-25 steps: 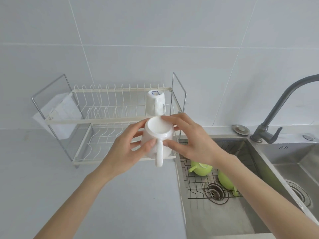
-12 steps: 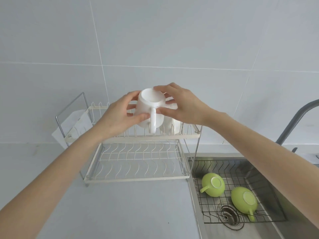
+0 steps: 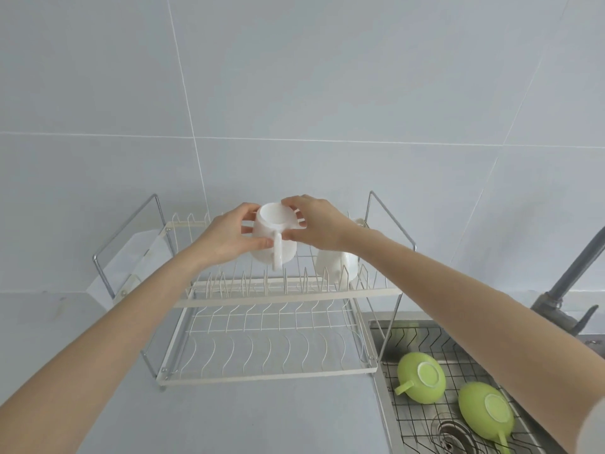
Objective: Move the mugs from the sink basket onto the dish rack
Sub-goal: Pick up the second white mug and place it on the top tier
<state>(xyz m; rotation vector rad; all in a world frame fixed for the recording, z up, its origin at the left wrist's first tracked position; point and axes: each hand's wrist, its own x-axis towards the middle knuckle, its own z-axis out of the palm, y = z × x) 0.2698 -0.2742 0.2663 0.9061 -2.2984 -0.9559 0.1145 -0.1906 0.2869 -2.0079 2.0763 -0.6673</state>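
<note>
An upside-down white mug hangs just above the upper tier of the two-tier wire dish rack, its handle toward me. My left hand grips its left side and my right hand its right side. Another white mug stands inverted on the upper tier's right end, partly hidden by my right wrist. Two green mugs lie bottom-up in the wire sink basket at the lower right.
A dark faucet rises at the right edge. The sink drain shows under the basket. A white holder hangs on the rack's left end. Grey counter spreads in front of the rack, tiled wall behind.
Both hands have carried the white mug from in front of the rack up and back over the upper tier. The view has tilted, so the rack and sink sit lower.
</note>
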